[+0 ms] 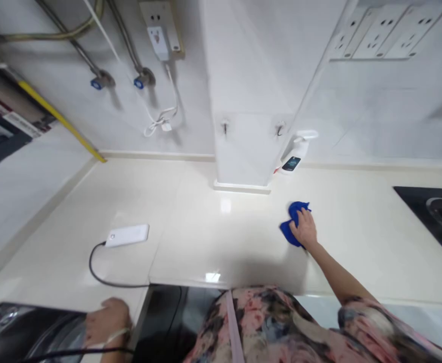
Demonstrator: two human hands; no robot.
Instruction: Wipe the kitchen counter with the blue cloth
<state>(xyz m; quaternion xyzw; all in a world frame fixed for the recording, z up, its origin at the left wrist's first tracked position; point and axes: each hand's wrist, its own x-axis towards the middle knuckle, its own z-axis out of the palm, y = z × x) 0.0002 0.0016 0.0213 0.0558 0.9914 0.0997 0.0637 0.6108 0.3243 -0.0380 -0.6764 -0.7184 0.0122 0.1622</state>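
At the left, beside a glossy black surface (47,322), I see the person's left hand (109,321), but I cannot tell how its fingers stand. Further right, on the shiny cream countertop (228,237), the right hand (305,230) holds a crumpled blue cloth (289,233) gripped between thumb and fingers.

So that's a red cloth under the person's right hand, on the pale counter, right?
Not quite: the cloth is blue, as the head view shows. It is indeed under the right hand, on the pale counter.
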